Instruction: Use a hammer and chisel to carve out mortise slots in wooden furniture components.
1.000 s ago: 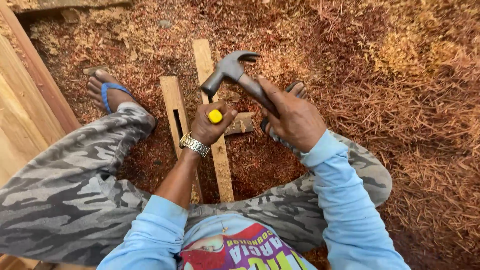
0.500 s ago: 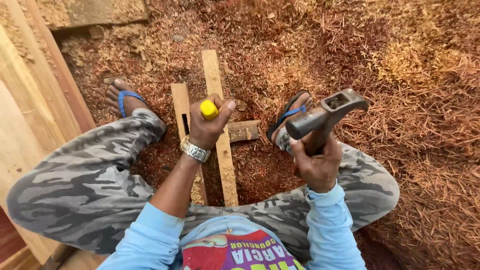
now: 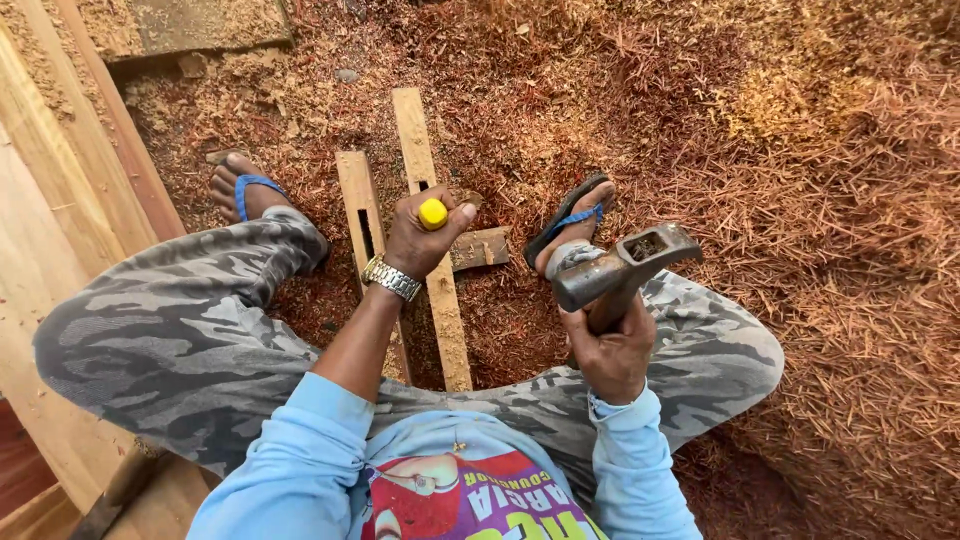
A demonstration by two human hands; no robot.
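Observation:
My left hand (image 3: 420, 240) grips a tool with a yellow handle end (image 3: 432, 213), held upright over a narrow wooden strip (image 3: 416, 140) lying on the ground. A second strip with a dark slot (image 3: 358, 205) lies just left of it. My right hand (image 3: 608, 345) is raised and closed around the handle of a steel hammer (image 3: 622, 265), whose head points up and to the right, well clear of the yellow tool. A small wooden block (image 3: 482, 247) sits beside the strips. My knees are spread either side.
Reddish wood shavings (image 3: 800, 200) cover the ground all around. Long pale planks (image 3: 60, 230) lie along the left edge. My feet in blue-strapped sandals (image 3: 245, 185) (image 3: 572, 222) rest on either side of the strips. A flat board (image 3: 200, 25) lies at the top left.
The hammer has swung back from over the yellow tool to a raised position on the right. My left hand has kept the yellow-ended tool in place on the strip.

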